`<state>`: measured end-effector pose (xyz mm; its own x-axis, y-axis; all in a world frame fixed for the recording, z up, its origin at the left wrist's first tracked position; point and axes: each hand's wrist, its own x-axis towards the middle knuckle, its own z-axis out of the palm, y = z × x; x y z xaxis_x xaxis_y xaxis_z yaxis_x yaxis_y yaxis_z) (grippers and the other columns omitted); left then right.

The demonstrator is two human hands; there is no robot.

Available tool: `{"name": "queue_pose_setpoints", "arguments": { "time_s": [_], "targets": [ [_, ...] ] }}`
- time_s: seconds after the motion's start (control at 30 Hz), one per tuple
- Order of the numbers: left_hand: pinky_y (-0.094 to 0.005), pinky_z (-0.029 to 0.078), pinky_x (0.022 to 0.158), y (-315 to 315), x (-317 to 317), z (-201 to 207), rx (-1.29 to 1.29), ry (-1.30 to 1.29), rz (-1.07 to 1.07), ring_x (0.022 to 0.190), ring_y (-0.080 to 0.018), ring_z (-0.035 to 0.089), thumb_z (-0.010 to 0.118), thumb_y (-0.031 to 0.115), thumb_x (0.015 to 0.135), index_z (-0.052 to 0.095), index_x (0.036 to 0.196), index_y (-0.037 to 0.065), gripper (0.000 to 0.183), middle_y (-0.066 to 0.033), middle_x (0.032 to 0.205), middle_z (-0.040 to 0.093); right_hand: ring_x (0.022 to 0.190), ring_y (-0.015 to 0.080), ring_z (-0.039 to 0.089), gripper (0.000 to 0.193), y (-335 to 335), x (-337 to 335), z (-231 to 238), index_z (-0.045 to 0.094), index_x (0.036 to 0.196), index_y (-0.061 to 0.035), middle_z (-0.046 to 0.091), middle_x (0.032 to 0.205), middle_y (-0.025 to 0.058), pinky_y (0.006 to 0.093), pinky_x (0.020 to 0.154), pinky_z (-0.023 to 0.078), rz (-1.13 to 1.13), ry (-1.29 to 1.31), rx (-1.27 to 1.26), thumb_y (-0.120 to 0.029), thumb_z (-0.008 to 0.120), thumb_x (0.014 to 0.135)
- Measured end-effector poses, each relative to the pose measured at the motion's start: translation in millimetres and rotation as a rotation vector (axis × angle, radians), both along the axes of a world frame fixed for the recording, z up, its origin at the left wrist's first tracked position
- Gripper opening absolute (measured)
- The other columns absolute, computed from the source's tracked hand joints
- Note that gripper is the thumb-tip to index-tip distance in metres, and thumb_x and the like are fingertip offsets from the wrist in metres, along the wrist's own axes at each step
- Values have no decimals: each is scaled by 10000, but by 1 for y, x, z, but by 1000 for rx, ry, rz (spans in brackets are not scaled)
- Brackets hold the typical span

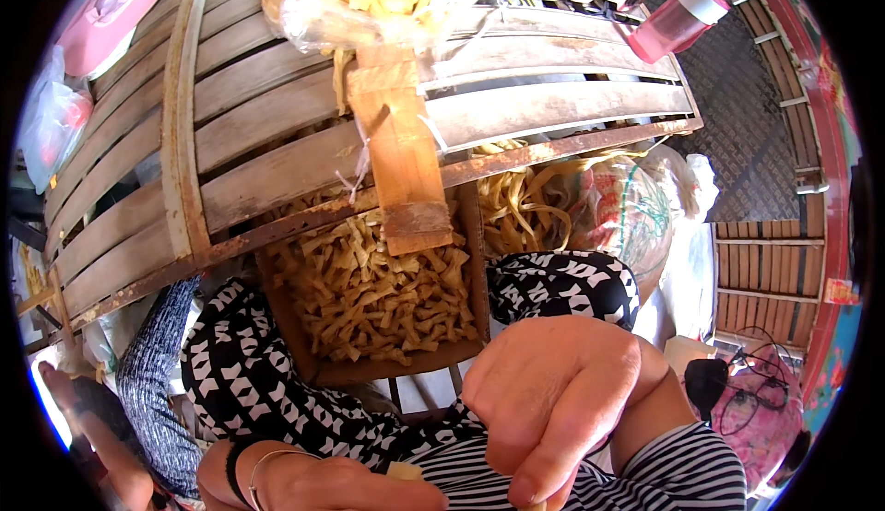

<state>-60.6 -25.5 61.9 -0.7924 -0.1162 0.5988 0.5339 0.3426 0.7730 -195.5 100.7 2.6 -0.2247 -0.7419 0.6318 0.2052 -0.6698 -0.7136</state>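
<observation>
Nearest me, at seven o'clock, my left hand (336,485) is curled, pinching a pale yellow strip (404,470) that pokes up past the fingers. My right hand (558,387), at five, points down, thumb and forefinger drawn close over a pale sliver (533,508); the lower edge crops it, so I cannot tell whether they grip it. I judge I am working the strip with my fingertips, perhaps knotting it; the next move calls for a firm pinch on each side.

Beyond, toward seven-thirty, a cardboard box (378,373) between my patterned knees holds knotted tan strips (387,299). Long loose strips (521,211) lie near three o'clock, beside a woven plastic sack (631,207).

Farther up stretches a slatted table (267,133) with a rusty metal edge; a wooden board (406,175) juts over the box (its end looks worn). At half past eleven sits a clear plastic bag (290,4) of yellow pieces, at one-thirty a pink bottle (662,30), at two a dark mat (742,133).
</observation>
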Motion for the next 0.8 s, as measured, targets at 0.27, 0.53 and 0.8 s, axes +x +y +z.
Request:
{"name": "queue_pose_setpoints", "arguments": {
  "time_s": [0.27, 0.53, 0.8],
  "targets": [
    [-237, 447, 618, -49, -25, -29, 226, -585, -85, 688, -89, 553, 714, 41, 756, 598, 831, 25, 139, -24, 791, 595, 626, 92, 544, 181, 4, -10, -1, 543, 895, -51, 607, 787, 56, 215, 535, 413, -131, -317, 726, -43, 703, 812],
    [-209, 453, 527, -47, -32, -73, 918, -656, -2, 583, -83, 548, 641, -42, 794, 556, 898, 17, 147, -45, 770, 599, 569, 32, 491, 55, 5, -20, -14, 589, 893, -48, 586, 689, 0, 187, 501, 398, -276, -409, 858, -62, 641, 882],
    [-226, 443, 537, -47, -65, -104, 817, -690, 194, 589, -108, 527, 607, 24, 846, 557, 959, 7, 125, -78, 767, 593, 663, 30, 506, 125, -10, -32, -49, 620, 996, -35, 604, 789, -15, 183, 598, 428, -663, -116, 823, -78, 646, 882]
  ]
}}
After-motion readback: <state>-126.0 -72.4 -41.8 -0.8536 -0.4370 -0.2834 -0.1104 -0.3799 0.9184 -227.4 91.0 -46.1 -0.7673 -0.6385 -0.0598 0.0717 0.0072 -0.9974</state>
